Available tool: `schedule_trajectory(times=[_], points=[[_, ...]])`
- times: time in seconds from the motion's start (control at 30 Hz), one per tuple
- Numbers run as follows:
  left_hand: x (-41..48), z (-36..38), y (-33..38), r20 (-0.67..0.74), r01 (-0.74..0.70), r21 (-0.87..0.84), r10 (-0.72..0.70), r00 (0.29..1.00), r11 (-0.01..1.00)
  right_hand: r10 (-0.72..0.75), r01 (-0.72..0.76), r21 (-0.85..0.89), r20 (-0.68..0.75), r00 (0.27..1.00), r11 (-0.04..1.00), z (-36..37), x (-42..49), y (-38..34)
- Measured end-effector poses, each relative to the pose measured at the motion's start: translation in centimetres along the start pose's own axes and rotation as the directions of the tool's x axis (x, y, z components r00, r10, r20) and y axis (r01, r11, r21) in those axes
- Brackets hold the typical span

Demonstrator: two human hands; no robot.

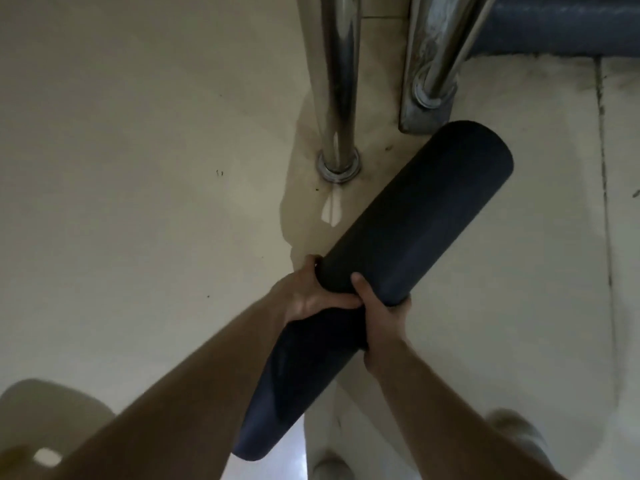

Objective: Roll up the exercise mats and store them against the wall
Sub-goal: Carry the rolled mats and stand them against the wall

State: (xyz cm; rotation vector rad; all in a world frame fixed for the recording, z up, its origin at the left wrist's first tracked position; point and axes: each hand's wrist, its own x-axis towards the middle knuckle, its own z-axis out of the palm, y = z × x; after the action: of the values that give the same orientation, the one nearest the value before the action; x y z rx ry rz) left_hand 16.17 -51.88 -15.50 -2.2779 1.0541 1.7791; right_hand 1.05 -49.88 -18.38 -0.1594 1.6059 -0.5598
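Note:
A dark blue rolled exercise mat (408, 223) runs diagonally from the lower middle up to the right, held above the floor. My left hand (311, 292) grips its middle from the left side. My right hand (377, 317) wraps it from the right, thumb on top, touching the left hand. The far end of the roll points toward the base of a metal frame. Another dark blue mat (561, 26) lies at the top right against the back edge.
Two chrome posts (337, 98) (440, 64) rise from floor flanges ahead of the mat. A pale wall (121, 133) fills the left side. Beige floor tiles (536, 237) with dirty joints spread to the right. My feet (516, 431) show at the bottom.

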Motion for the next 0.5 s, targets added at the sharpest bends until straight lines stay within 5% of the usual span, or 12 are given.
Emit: schedule_trajectory(times=[0.17, 0.33, 0.5], points=[[-6.7, 2.6, -3.2, -0.062, 0.0, -0.31, -0.02, 0.998, 0.951, -0.045, 0.051, -0.093, 0.057, 0.997, 0.994, -2.3, -5.5, 2.2], [-19.5, 2.4, -9.8, -0.038, 0.062, -0.385, -0.083, 0.996, 0.921, -0.055, 0.087, -0.156, 0.2, 0.978, 0.984, -3.2, -16.7, 5.6], [-35.1, 1.8, -17.7, -0.209, 0.038, -0.541, -0.178, 0.962, 0.84, 0.041, 0.126, -0.35, 0.431, 0.901, 0.928, -1.3, -30.3, 9.1]])
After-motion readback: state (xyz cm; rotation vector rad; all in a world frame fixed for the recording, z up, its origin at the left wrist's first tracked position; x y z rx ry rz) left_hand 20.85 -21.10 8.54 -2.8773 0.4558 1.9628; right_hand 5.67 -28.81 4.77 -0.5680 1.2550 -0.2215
